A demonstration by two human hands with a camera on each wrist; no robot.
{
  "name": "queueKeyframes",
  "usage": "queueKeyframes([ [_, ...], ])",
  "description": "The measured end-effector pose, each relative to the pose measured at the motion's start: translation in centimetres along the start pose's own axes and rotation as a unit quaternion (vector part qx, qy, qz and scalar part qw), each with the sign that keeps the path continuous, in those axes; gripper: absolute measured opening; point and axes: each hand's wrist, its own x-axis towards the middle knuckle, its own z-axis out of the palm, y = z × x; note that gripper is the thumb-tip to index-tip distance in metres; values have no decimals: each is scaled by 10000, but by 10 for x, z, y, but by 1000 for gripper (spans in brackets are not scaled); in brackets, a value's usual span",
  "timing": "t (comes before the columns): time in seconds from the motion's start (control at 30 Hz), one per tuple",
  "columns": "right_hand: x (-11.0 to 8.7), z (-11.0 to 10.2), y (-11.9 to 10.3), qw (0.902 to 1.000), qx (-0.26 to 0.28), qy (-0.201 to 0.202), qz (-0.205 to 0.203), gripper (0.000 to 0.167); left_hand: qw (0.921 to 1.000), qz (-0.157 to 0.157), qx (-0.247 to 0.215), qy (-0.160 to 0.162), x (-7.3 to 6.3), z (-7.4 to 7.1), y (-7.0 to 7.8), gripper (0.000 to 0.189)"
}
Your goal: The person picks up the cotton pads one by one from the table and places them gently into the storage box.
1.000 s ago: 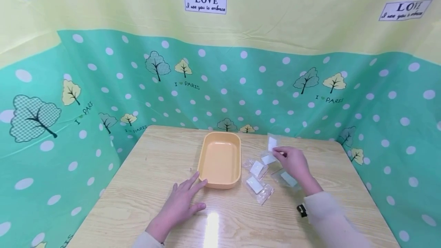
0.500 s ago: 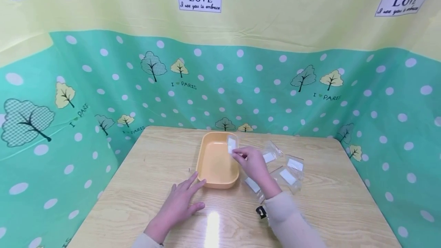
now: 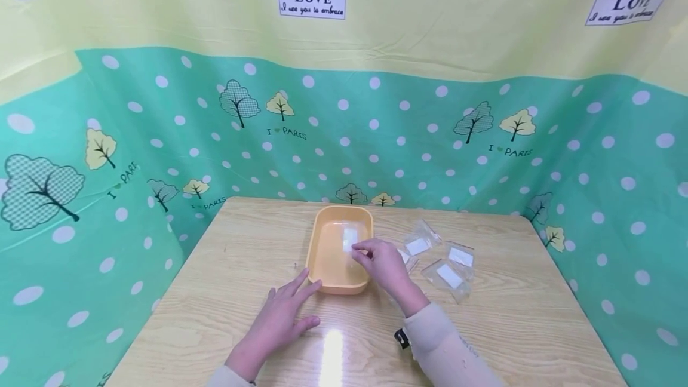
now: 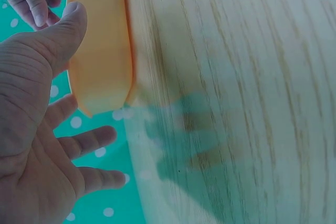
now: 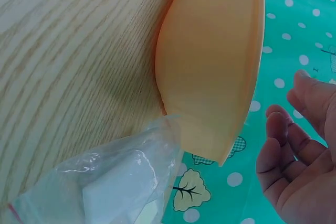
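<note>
My left hand [image 3: 279, 321] has its fingers spread, fingertips at the near left corner of an orange plastic tray [image 3: 314, 249]; in the left wrist view the thumb [image 4: 73, 24] overlaps the tray's wall. My right hand [image 3: 383, 264] is over the tray's right side, above its rim in the right wrist view, with a gap between thumb and loosely curled fingers and nothing showing there. Inside the tray is a small clear zip bag [image 3: 350, 237] with a white rectangular piece, right at the right fingertips.
Right of the tray lie several similar clear bags with white pieces, among them one bag [image 3: 417, 246] at the back and another bag [image 3: 449, 276] nearer; one is partly hidden by the right hand. A patterned green curtain [image 3: 376, 136] surrounds the wooden table [image 3: 258, 237].
My right hand has carried a small bag left from the pile, over the tray's rim and down into the tray, and its fingers have come off it. The left hand stays by the tray.
</note>
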Motion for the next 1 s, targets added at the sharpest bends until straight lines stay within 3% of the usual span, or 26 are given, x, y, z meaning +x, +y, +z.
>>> queueKeyframes([
  [0.53,-2,0,0,9998,-99,-73,-156,21,10000,-3,-87,5,-1,-1,0,75],
  [1.0,-16,-18,14,9991,-126,-19,412,29,10000,-15,-66,-11,-1,0,0,77],
])
